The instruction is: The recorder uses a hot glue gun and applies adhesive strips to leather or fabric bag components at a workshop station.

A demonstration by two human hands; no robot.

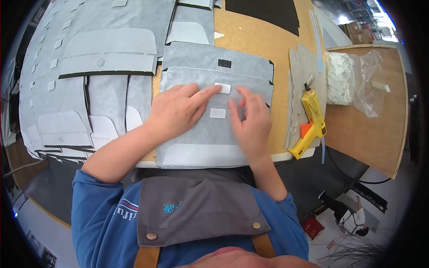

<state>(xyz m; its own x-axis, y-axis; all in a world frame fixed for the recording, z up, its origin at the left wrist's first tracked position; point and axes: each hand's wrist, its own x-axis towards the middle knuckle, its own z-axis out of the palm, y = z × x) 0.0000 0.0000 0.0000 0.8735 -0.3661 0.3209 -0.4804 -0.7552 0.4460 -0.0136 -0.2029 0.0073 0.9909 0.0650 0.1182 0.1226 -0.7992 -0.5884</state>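
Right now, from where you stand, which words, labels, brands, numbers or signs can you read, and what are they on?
Gray apron: teal stitched characters; wording not copied here.
Blue shirt: white lettering, partly covered by the apron; wording not copied here.
Yellow glue gun: a small mark on the handle, too small to read.
Upper white rectangle and lower white rectangle: no writing visible.

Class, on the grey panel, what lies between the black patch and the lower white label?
The head view shows another white label; the left hand overlaps its edge.
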